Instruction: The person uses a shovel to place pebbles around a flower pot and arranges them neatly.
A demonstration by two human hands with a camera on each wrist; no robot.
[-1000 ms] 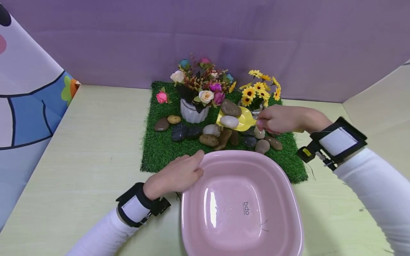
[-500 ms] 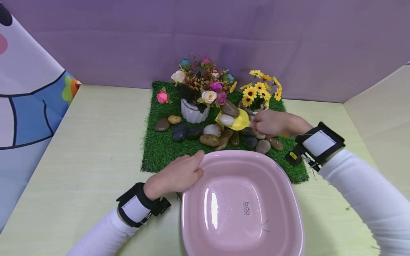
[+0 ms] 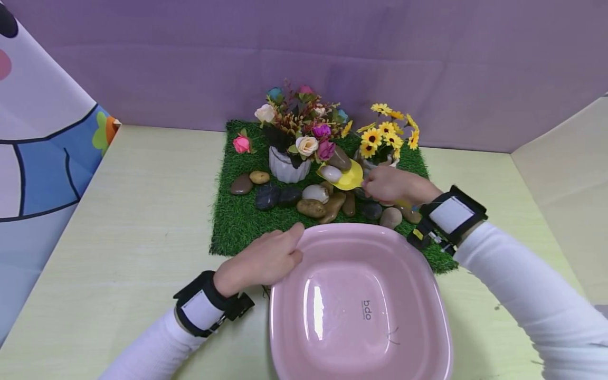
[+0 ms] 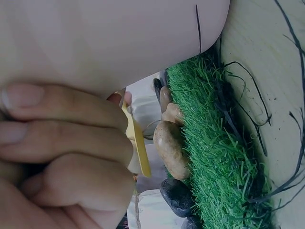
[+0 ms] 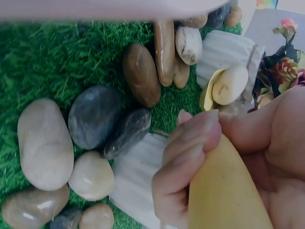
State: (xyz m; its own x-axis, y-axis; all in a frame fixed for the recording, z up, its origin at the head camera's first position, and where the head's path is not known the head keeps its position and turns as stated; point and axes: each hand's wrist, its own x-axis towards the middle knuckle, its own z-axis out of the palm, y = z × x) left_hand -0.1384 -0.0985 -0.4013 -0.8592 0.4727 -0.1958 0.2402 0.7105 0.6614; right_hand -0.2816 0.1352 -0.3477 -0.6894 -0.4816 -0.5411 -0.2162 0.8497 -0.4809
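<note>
My left hand (image 3: 266, 258) grips the near-left corner of a pink plastic basin (image 3: 353, 228), fingers curled over its rim. Inside, the basin shows a small "bdo" print and dark strands. My right hand (image 3: 399, 184) holds a yellow toy shovel (image 3: 352, 178) by its handle (image 5: 224, 186), above the stones on the mat. On its blade lie a white stone (image 3: 330, 173) and a larger brown stone (image 3: 341, 159), close to the white flowerpot (image 3: 286, 168). In the right wrist view, fingers and thumb wrap the handle.
Green artificial turf (image 3: 237, 227) carries several loose stones, such as a dark one (image 3: 267, 196) and a speckled one (image 3: 311, 208). Yellow flowers (image 3: 387, 134) stand in a second pot behind my right hand. A pink flower (image 3: 241, 143) lies at left. A purple cloth (image 3: 190, 68) hangs behind.
My right hand has moved left, carrying the shovel and its two stones closer to the white flowerpot. My left hand and the basin have stayed in place.
</note>
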